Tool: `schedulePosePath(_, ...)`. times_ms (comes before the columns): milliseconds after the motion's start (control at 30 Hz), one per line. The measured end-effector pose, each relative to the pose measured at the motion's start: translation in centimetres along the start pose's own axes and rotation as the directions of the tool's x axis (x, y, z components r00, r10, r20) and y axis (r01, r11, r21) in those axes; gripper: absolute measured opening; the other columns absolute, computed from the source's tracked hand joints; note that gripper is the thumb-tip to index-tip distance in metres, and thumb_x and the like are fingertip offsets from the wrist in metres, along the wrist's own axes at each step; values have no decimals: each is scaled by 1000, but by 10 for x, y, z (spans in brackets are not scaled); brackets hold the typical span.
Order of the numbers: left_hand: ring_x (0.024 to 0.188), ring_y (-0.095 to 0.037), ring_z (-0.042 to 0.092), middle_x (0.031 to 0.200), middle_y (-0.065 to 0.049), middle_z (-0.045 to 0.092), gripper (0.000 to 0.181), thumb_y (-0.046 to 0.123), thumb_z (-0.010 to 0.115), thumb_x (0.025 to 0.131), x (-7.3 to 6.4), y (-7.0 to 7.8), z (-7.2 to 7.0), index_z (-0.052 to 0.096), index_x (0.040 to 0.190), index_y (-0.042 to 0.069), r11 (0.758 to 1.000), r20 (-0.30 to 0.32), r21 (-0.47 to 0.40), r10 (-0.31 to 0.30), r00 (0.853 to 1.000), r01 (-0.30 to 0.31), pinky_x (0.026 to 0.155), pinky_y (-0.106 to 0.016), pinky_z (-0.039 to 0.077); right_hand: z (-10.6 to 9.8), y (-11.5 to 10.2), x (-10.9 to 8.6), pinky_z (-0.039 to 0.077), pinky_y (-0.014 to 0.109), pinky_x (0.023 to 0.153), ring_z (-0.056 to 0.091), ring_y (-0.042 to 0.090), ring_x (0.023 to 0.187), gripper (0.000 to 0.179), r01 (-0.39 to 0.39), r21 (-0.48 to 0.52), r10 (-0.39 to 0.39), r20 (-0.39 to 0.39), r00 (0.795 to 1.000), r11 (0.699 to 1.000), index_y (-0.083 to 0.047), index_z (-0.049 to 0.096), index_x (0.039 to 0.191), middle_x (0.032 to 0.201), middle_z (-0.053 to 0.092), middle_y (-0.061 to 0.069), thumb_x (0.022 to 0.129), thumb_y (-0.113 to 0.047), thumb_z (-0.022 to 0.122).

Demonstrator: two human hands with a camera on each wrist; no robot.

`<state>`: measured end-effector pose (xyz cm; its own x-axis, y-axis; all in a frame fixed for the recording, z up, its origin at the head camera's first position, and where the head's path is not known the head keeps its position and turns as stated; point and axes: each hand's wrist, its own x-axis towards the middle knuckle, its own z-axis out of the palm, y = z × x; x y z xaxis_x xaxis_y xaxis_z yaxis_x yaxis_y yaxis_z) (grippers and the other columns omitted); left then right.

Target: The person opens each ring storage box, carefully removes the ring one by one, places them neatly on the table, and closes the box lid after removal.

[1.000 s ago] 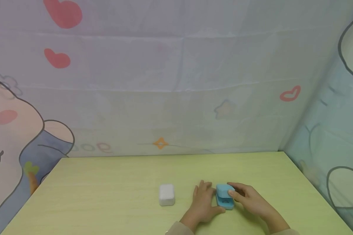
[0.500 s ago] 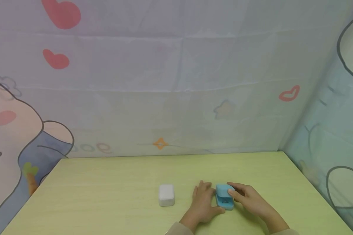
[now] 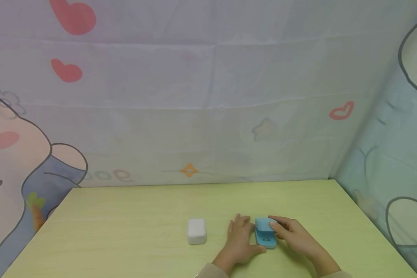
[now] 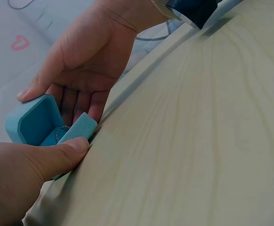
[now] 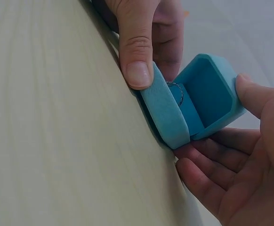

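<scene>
A light blue ring box (image 3: 265, 224) rests on the table with its lid raised. Inside the box a thin silvery ring (image 5: 181, 96) stands in the slot of the insert. My left hand (image 3: 241, 241) steadies the base from the left, its thumb pressed on the front of the base in both wrist views. From the right, my right hand (image 3: 297, 237) holds the lid, the thumb on the lid's edge and the other fingers behind and beside the box. Part of the left hand's fingers is hidden by the box in the right wrist view.
A small white box (image 3: 196, 231) with rounded corners stands to the left of my left hand. The pale wooden table (image 3: 125, 227) reaches back to a printed cloth backdrop (image 3: 160, 135), which also hangs along the right side.
The blue lid has tilted up slightly, so more of the insert and the ring shows. Both hands stay almost in place, and the white box has not been moved.
</scene>
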<state>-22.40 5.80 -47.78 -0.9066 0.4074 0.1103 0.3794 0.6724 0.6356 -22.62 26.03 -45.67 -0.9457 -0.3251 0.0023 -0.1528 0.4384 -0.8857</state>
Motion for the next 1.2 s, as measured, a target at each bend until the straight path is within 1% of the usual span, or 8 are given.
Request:
schedulePosePath(133,142,-41,21,144,-15,40,60,39,77,75,0,0,1,59,120,5,1000,0,1,-1,1000,1,114,-58,13,-1,-1,0,55,39,85,57,40,115,53,-3,3,3,-1,1000,1000,11,41,136,133,49,32,101,-29,43)
schedulePosePath(300,142,-41,21,143,-15,40,60,40,78,75,0,-1,1,59,120,4,1000,-4,1,1,1000,-1,114,-59,13,0,-2,0,55,38,85,58,38,114,53,-10,1,10,-8,1000,1000,11,41,135,132,50,31,101,-29,43)
schedulePosePath(533,142,-42,20,143,-16,40,59,38,78,75,-1,0,1,59,119,3,1000,-8,-9,2,1000,-2,114,-59,13,1,-3,1,55,38,84,59,35,112,55,-57,23,57,-32,998,998,10,43,135,132,51,30,101,-33,43)
schedulePosePath(833,142,-42,19,144,-16,39,59,37,78,75,-1,0,0,59,119,3,1000,-6,-27,-2,1000,2,114,-60,12,2,-3,1,56,36,83,60,34,112,55,-78,21,79,-49,996,997,8,44,135,132,52,29,100,-34,45)
schedulePosePath(967,142,-42,19,144,-16,39,59,37,78,75,-1,0,0,59,119,3,1000,-7,-31,-3,1000,2,114,-60,12,2,-3,1,55,39,84,61,35,111,55,-74,15,74,-48,996,997,9,43,135,131,51,30,100,-34,44)
schedulePosePath(1067,142,-42,19,143,-16,39,59,37,78,75,-1,0,0,59,119,3,1000,-8,-23,-1,1000,1,114,-60,12,3,-4,1,56,39,84,61,34,109,56,-80,18,81,-54,995,997,10,44,135,131,52,30,100,-35,45)
schedulePosePath(1200,142,-42,21,143,-16,40,59,38,78,74,-1,1,0,60,119,4,1000,-10,-7,0,1000,0,114,-60,13,4,-4,2,56,35,82,62,32,108,57,-99,25,100,-74,992,995,9,46,134,130,53,29,99,-37,45)
